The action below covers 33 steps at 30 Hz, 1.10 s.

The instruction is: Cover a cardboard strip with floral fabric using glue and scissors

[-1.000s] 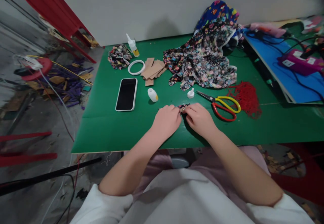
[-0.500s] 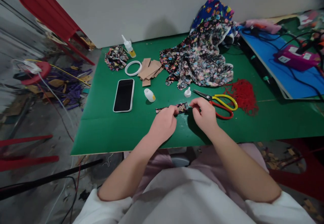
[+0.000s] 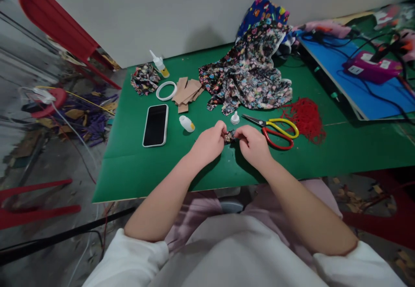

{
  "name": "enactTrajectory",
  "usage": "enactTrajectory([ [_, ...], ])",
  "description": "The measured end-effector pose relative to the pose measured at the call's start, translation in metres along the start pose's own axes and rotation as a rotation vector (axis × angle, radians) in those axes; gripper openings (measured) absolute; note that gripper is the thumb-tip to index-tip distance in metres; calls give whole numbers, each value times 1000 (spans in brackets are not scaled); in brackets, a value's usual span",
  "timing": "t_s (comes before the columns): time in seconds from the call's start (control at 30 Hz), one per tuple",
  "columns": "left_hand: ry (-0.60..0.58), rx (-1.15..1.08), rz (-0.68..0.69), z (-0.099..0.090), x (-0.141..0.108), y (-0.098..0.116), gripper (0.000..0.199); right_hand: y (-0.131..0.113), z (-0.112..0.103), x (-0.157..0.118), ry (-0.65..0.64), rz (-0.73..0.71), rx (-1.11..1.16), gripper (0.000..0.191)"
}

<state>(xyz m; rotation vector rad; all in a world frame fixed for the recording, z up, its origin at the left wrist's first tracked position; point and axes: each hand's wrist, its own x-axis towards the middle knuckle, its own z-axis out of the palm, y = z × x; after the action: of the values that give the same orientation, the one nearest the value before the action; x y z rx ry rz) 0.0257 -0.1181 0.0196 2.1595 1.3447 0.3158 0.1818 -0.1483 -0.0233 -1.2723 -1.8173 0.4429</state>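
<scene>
In the head view, the green counter (image 3: 129,174) is bounded at the back by a pale wall (image 3: 145,14), and its near edge is seen just below the hands. At the left, the counter is ended by a slanting edge, with the floor beyond. Green surface is shown between the phone (image 3: 155,125) and the near left corner, and also to the right of the hands, below the scissors (image 3: 278,134) and the red threads (image 3: 306,120).

A small floral strip (image 3: 229,137) is held at lower centre between both hands. Its left end is pinched by the closed fingers of the left hand (image 3: 209,144), and its right end by the thumb and fingers of the right hand (image 3: 254,146). Much of the strip is hidden by the fingers.

Just above the hands, a white nozzle cap (image 3: 235,118) is stood upright and an uncapped white bottle (image 3: 187,124) is laid on its side. Brown card pieces (image 3: 188,93), a white ring (image 3: 166,91) and a nozzled bottle (image 3: 160,65) are placed farther back, with floral cloth (image 3: 249,75) spread beside the card.

A yellow label is borne by the nozzled bottle, and white labels are seen on the purple box (image 3: 372,67) at upper right; their writing cannot be read.
</scene>
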Motion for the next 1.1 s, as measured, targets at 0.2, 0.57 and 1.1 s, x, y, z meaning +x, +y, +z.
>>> enactTrajectory([
  [0.2,128,-59,-20,-3,-6,-3,22,-1,-2,1,12,46,13,25],
  [0.57,-16,42,18,6,-2,6,23,-1,-2,1,-13,67,22,25],
  [1.1,-24,-50,32,0,19,15,22,-1,-6,2,54,64,10,24],
])
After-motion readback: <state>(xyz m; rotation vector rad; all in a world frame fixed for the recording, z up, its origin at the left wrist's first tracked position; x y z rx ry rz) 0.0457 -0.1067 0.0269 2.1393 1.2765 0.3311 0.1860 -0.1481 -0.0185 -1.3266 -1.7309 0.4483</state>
